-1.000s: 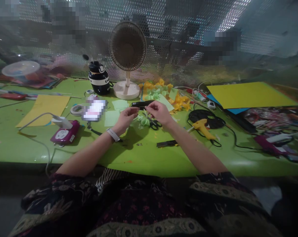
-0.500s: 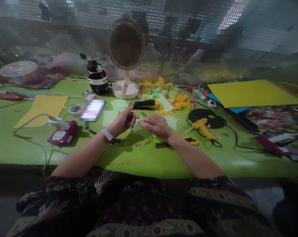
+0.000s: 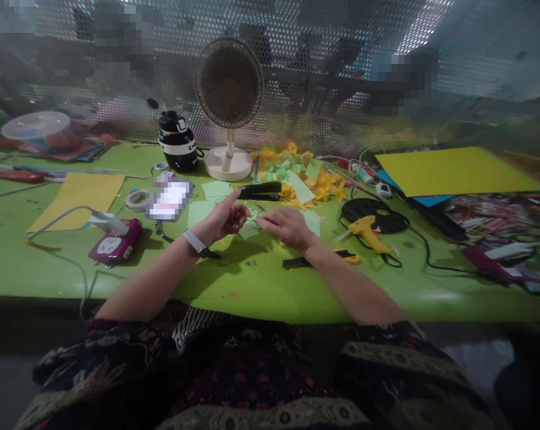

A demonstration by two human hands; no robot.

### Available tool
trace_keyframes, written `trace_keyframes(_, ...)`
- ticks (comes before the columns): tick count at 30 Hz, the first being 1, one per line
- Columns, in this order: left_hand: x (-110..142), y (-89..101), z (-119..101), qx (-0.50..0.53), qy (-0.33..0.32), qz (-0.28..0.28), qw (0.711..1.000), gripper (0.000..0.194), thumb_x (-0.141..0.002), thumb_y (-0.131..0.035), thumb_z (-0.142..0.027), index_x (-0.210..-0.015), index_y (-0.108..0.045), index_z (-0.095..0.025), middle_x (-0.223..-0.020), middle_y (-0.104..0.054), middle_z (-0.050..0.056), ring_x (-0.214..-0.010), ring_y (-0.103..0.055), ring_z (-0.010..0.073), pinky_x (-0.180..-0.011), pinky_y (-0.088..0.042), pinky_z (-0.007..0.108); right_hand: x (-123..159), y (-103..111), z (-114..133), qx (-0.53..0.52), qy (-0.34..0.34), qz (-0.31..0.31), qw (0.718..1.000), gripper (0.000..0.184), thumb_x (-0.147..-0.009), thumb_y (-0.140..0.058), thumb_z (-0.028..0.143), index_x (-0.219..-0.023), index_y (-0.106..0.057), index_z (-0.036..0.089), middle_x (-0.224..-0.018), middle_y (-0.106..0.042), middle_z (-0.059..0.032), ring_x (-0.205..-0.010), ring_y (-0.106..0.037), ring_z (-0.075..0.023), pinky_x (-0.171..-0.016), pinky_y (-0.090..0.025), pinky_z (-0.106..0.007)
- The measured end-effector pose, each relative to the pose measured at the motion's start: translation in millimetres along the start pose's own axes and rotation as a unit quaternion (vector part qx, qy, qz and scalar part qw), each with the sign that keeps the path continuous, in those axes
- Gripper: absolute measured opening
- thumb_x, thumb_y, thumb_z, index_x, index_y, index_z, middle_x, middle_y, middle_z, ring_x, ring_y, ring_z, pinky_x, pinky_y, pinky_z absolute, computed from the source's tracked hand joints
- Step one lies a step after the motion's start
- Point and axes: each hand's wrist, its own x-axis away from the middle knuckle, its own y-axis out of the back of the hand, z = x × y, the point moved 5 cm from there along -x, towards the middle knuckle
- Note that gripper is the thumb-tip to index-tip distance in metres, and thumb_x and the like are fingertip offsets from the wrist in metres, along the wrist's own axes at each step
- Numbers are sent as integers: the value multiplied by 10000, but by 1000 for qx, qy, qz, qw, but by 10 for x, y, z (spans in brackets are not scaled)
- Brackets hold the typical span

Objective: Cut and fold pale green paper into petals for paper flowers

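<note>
My left hand (image 3: 228, 218), a white-banded watch on its wrist, is closed with its fingers curled at a small pale green paper piece (image 3: 252, 216). From the other side my right hand (image 3: 288, 228) pinches at the same piece, thumb and fingers pressed together. A thin dark stick-like tip shows just above the right fingers; whether that hand holds it I cannot tell. Beyond both hands lies a black stapler (image 3: 261, 190). Pale green paper sheets (image 3: 200, 212) lie beside and under the hands. A yellow-and-black cutter (image 3: 296, 262) rests below my right wrist.
Behind the stapler are yellow paper flowers (image 3: 335, 185) and green paper pieces (image 3: 276, 169). A fan (image 3: 228, 164) and dark bottle (image 3: 177, 146) stand at the back. To the right lies a yellow glue gun (image 3: 369, 234); to the left, a phone (image 3: 169, 200), tape roll (image 3: 136, 200) and purple power block (image 3: 117, 243).
My left fingers have curled in slightly, and a thin pale strip at them no longer shows. My right hand has shifted very slightly right. The view has moved a little.
</note>
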Motion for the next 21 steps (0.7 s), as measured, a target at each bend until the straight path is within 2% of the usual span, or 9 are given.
trace_keyframes(4, 28, -15, 2, 4, 28, 14, 1000, 656, -801, -584, -783, -589, -675, -169, -433, -489, 38, -357, -305, 67, -396, -159, 247, -12, -25, 45, 22, 15, 12, 1000, 303, -1040, -432, 163, -1031, -714, 272, -925, -664, -40, -829, -560, -168, -736, -466, -319)
trace_keyframes(7, 56, -45, -6, 10, 32, 24, 999, 586, -820, -626, -693, -596, -681, -155, -431, -486, 18, -351, -302, 53, -367, -163, 227, -7, -34, 82, 40, 49, -18, 998, 296, -1032, -442, 136, -1035, -710, 262, -918, -659, -35, -824, -556, -160, -723, -466, -308)
trace_keyframes(13, 62, -76, -36, 37, 13, -12, 999, 206, -793, -720, -218, -616, -666, -128, -453, -507, -24, -360, -347, 23, -354, -211, 167, 32, -48, 104, 84, 103, -91, 987, 245, -1028, -478, 129, -1046, -694, 246, -930, -673, -28, -816, -563, -151, -702, -453, -293)
trace_keyframes(15, 64, -92, -50, 41, -4, -15, 999, 132, -789, -713, -140, -661, -686, -118, -478, -536, -24, -372, -375, 18, -356, -224, 153, 38, -62, 96, 92, 97, -89, 987, 246, -1035, -472, 143, -1051, -692, 252, -929, -680, -25, -816, -573, -152, -700, -450, -293)
trace_keyframes(18, 93, -128, -77, 40, -35, 1, 999, 84, -813, -726, -124, -732, -711, -109, -510, -567, -22, -388, -412, 15, -362, -238, 133, 33, -76, 54, 67, 70, -72, 993, 232, -1039, -469, 175, -1060, -685, 258, -922, -690, -26, -814, -588, -155, -704, -457, -295)
trace_keyframes(21, 141, -144, -131, 54, -86, 4, 995, 82, -838, -734, -134, -765, -708, -105, -527, -580, -24, -414, -465, 15, -393, -292, 110, 24, 19, -84, 17, 2, -99, 995, 181, -1023, -525, 319, -1079, -671, 228, -927, -701, -48, -822, -611, -172, -712, -480, -301)
